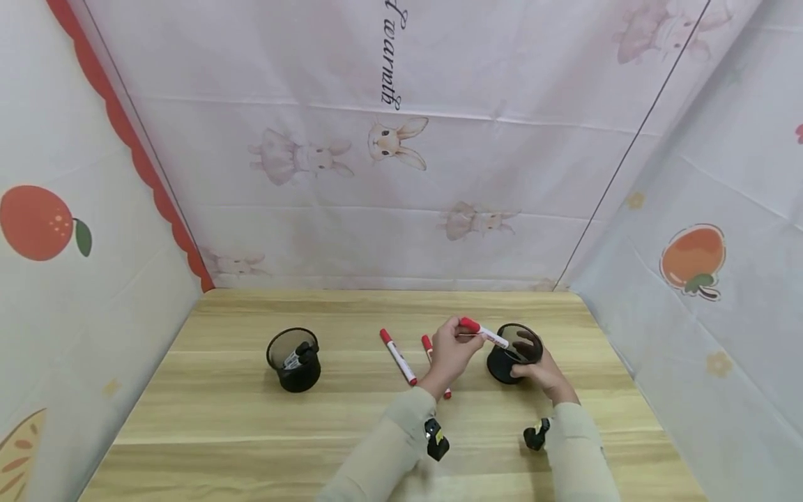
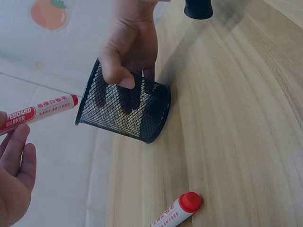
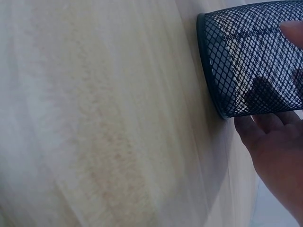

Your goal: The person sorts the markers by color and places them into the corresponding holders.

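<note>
My left hand [image 1: 453, 352] pinches a red-and-white whiteboard marker [image 1: 492, 335] by its red-capped end. The marker slants down to the right, its tip at the rim of a black mesh pen holder [image 2: 125, 111]. Around that holder, on the right of the table, my right hand [image 1: 544, 369] has its thumb on the near side and its fingers behind, seen through the mesh. In the right wrist view the pen holder [image 3: 255, 61] has its base at the tabletop. Two more red markers lie nearby, one [image 1: 398, 357] left of my left forearm, the other [image 1: 427, 343] partly hidden behind my left hand.
On the left of the wooden table [image 1: 188, 418] stands a second black mesh pen holder [image 1: 300, 376] with several dark-capped pens [image 1: 301, 354] inside. Printed cloth walls [image 1: 351, 244] rise behind the table and along both sides. Each wrist carries a small black camera [image 1: 436, 440].
</note>
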Action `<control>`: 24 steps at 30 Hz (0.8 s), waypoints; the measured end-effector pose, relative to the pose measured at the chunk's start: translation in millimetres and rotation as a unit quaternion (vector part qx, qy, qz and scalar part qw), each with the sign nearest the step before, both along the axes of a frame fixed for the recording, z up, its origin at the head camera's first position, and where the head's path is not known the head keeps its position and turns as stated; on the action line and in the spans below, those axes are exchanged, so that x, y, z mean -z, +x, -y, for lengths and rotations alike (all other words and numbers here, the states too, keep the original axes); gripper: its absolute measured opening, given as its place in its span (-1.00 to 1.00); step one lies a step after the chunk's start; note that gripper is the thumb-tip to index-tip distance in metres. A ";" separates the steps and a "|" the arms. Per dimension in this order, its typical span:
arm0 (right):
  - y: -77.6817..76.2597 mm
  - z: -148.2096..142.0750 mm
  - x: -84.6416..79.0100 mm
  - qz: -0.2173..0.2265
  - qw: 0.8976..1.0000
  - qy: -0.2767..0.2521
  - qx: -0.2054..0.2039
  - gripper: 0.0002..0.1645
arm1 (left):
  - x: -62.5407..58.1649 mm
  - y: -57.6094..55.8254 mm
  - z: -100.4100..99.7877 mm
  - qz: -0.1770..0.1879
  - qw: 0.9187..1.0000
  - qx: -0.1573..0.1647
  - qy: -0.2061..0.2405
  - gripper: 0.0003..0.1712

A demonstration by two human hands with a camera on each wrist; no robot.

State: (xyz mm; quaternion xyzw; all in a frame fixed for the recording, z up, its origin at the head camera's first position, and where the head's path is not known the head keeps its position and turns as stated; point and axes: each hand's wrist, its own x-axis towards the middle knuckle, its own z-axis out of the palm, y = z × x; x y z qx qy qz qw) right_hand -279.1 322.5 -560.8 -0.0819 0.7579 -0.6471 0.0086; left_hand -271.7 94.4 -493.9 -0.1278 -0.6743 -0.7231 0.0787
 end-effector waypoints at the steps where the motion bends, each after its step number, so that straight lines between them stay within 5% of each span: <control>1: -0.2 0.1 0.8 0.001 1.000 -0.002 0.000 0.05 | 0.3 -0.6 -1.7 0.001 1.000 0.002 -0.002 -0.79; 14: -0.4 0.5 -0.1 0.019 1.000 0.017 0.012 0.04 | -1.9 -3.9 -16.6 -0.028 0.995 0.023 -0.090 -0.82; 24: 4.9 7.1 -15.4 0.037 0.999 0.003 0.003 0.04 | -10.9 -5.6 -28.2 -0.008 0.987 0.011 -0.157 -0.77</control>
